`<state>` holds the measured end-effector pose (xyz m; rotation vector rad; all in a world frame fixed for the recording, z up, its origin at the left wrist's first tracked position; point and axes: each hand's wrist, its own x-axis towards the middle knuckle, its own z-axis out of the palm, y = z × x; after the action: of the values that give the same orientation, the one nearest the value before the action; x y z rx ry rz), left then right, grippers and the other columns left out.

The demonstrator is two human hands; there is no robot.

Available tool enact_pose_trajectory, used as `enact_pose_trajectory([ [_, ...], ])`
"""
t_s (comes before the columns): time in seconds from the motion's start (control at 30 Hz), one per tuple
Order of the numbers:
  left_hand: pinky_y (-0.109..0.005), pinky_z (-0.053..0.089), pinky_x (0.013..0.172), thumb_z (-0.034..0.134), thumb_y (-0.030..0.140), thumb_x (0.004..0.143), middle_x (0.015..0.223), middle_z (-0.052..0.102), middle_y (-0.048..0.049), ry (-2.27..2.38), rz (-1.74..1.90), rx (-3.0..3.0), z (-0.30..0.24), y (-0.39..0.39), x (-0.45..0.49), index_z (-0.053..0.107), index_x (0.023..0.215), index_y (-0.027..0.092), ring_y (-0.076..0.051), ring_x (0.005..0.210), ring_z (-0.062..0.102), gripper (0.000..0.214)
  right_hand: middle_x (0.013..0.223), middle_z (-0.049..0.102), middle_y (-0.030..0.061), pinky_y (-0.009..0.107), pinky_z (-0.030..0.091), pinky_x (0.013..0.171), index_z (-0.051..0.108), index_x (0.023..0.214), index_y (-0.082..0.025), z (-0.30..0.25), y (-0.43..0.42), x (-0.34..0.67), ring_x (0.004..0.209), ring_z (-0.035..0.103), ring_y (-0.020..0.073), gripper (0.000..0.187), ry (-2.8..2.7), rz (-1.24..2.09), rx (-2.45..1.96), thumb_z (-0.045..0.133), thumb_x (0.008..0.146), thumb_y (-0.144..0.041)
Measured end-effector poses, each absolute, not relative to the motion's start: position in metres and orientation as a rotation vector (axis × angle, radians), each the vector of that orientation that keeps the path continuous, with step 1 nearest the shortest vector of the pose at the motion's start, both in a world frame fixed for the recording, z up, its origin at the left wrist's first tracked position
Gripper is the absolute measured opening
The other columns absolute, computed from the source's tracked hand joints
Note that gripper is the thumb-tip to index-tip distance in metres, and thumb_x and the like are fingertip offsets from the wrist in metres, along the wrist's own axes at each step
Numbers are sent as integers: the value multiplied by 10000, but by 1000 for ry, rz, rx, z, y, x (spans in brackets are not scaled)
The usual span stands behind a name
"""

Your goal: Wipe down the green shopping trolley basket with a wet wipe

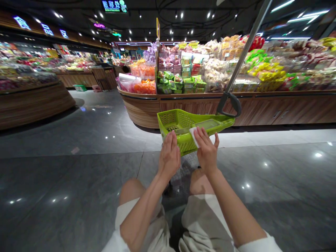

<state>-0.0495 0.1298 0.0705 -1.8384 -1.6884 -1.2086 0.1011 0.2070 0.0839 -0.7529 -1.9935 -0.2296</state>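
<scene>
Inside a supermarket snack hall, head view: my left hand (169, 155) stands open, fingers straight and together, at the near edge of a lime-green plastic basket (181, 122); I cannot tell whether it touches the basket. My right hand (207, 150), fingers spread, lies over the basket's near edge with a white paper-like piece (193, 137) at its thumb side, between the two hands. I cannot tell whether that piece is gripped or only pressed against the basket. The basket lies on its side above my bare knees (131, 190), a clear panel (207, 125) along its upper face. Its far end sits just beside the black loop (231, 104) of a grey metal pole (244, 59). Beyond it, a curved wooden bench (139, 108) carries bagged snacks (181, 84), and polished grey floor tiles (78, 175) spread below.
</scene>
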Motion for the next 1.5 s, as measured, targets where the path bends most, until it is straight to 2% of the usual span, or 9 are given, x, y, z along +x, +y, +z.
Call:
enact_pose_trajectory([
  [0.17,-491,368,1184,336,165,993,1563,392,-181,-1605,-1242,-1824,67,130,-60,142,1582,164,-248,1492,307,621,1501,511,73,392,178,1233,394,1510,-231,88,191,85,1438,413,138,621,-2181,-212,-537,338,917,-59],
  [0.3,-472,380,1179,325,168,994,1538,436,-163,-1567,-1177,-1808,63,123,-82,181,1579,188,-238,1479,337,603,1485,534,50,439,92,1246,409,1497,-266,93,211,105,1418,445,149,675,-2125,-271,-616,360,873,-13],
  [0.43,-451,394,1167,338,174,990,1518,464,-151,-1552,-1183,-1770,64,112,-102,227,1569,199,-226,1460,371,590,1504,517,47,468,183,1219,419,1491,-279,90,249,143,1429,433,169,793,-1961,-181,-866,379,755,17],
  [0.57,-463,419,1120,429,216,968,1394,584,-159,-1639,-1214,-1566,77,104,-97,401,1492,169,-259,1362,495,527,1480,547,36,466,211,1198,448,1466,-300,84,264,161,1404,463,166,796,-1942,-122,-901,388,730,-2],
  [0.7,-530,218,1210,477,277,955,1587,383,-150,-1749,-1013,-1600,95,106,-67,309,1542,178,-309,1505,277,619,1442,585,35,409,257,1113,500,1419,-298,84,257,156,1342,522,159,755,-1935,-146,-920,396,730,-7],
  [0.77,-506,169,1230,470,271,955,1609,343,-137,-1710,-927,-1738,99,110,-52,255,1561,163,-290,1522,235,652,1428,597,35,386,269,1052,520,1401,-293,87,253,153,1310,545,160,748,-1926,-160,-954,402,720,-6],
  [0.97,-467,227,1209,459,311,966,1553,439,-150,-1721,-896,-1842,95,123,-35,205,1572,124,-284,1453,381,683,1433,591,37,370,264,986,488,1434,-301,89,249,156,1298,538,178,815,-1954,-208,-1012,409,677,-9],
  [1.27,-465,214,1207,472,326,961,1559,430,-149,-1696,-935,-1901,95,127,-32,248,1553,126,-271,1442,381,664,1428,598,46,396,254,1035,543,1387,-321,85,251,154,1336,524,175,744,-1783,-31,-1046,372,730,-17],
  [1.5,-471,192,1221,479,229,913,1573,409,-143,-1694,-939,-1941,94,141,-34,274,1539,113,-267,1463,348,668,1516,499,64,434,107,1196,348,1526,-289,77,204,99,1427,432,162,732,-2023,-203,-793,356,840,-33],
])
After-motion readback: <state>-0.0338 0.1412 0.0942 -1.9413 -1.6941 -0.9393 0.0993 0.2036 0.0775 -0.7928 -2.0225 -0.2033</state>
